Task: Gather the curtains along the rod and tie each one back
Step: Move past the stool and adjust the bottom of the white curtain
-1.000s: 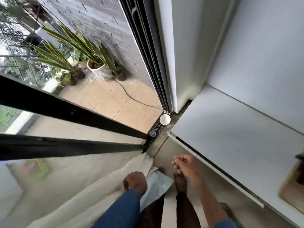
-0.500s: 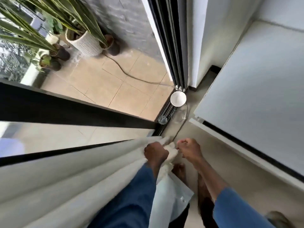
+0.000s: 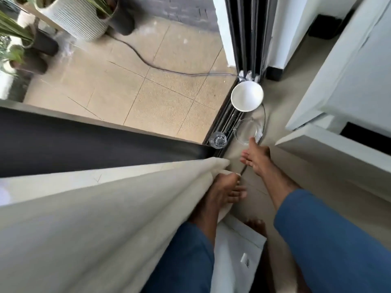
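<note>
A cream curtain (image 3: 110,212) hangs bunched in thick folds across the left and lower middle of the head view. My left hand (image 3: 222,193) is wrapped round its gathered front edge, with the fingers curled under the fold. My right hand (image 3: 257,158) is a little further forward and to the right, apart from the fabric, thumb raised and fingers pinched together. A thin dark cord (image 3: 243,170) runs from those fingers back to my left hand. The rod is out of view.
On the floor by the sliding-door track stand a white bowl (image 3: 247,96), a clear glass dish (image 3: 248,132) and a drinking glass (image 3: 218,140). A white cabinet (image 3: 342,77) fills the right. Potted plants (image 3: 80,20) and a cable lie outside. My bare foot (image 3: 256,226) is beside white paper (image 3: 239,252).
My head has tipped further down toward the floor. My right hand has moved off the curtain's edge, forward and right, drawing the thin cord out. My left hand keeps its hold on the fabric.
</note>
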Demonstrator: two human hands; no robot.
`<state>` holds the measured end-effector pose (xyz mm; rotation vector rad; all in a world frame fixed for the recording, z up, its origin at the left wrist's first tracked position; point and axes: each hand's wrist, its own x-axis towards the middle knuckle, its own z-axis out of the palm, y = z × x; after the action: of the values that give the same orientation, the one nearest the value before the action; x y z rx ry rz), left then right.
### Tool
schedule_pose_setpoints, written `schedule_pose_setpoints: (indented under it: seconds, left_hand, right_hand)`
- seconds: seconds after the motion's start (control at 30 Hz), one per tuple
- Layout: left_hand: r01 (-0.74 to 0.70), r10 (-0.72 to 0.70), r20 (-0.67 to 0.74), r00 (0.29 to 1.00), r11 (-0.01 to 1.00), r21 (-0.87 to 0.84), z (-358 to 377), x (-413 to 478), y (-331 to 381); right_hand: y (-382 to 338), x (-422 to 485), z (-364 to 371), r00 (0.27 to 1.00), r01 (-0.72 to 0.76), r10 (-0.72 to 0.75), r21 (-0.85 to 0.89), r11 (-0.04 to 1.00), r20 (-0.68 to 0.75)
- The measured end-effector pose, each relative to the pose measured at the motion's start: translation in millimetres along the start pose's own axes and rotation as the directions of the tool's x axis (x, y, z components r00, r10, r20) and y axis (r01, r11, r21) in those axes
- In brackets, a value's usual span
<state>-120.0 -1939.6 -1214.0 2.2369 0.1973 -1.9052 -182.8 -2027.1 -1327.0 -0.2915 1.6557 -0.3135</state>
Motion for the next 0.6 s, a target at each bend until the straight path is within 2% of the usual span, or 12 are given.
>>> schedule_pose_setpoints:
  seconds: [0.13,0.23,0.33,0.4,0.5,0.6]
  left_hand:
    - [-0.051,0.052,0.004,0.999,0.988,-0.146,-6.0,28.2,16.0]
    - [-0.08,0.078,-0.018,0.997,0.979,-0.19,-8.5,37.6,24.2]
    - [-0.112,0.109,-0.024,0.994,0.975,-0.194,-10.5,34.3,26.4]
    - [-0.139,0.127,-0.069,0.989,0.971,-0.194,-10.4,21.4,23.5]
    - [-0.155,0.126,-0.144,0.982,0.965,-0.211,-11.3,-10.9,10.9]
    - [-0.157,0.141,-0.103,0.985,0.972,-0.176,-11.8,-59.7,-13.7]
  right_hand:
    - [3.3,27.4,24.9,0.988,0.004,0.009,0.085,0.996,-0.151]
    - [0.8,26.5,32.4,0.972,0.024,0.0,0.1,0.995,-0.235]
    - [-3.6,11.2,25.4,0.98,0.057,-0.033,0.114,0.992,-0.199]
    - [4.8,-5.2,16.5,0.99,0.027,-0.011,0.104,0.994,-0.143]
    - [24.8,-42.9,-11.6,0.992,-0.012,0.005,-0.052,0.999,-0.124]
    - [36.0,-119.7,-48.1,0.992,-0.057,0.035,-0.182,0.982,-0.123]
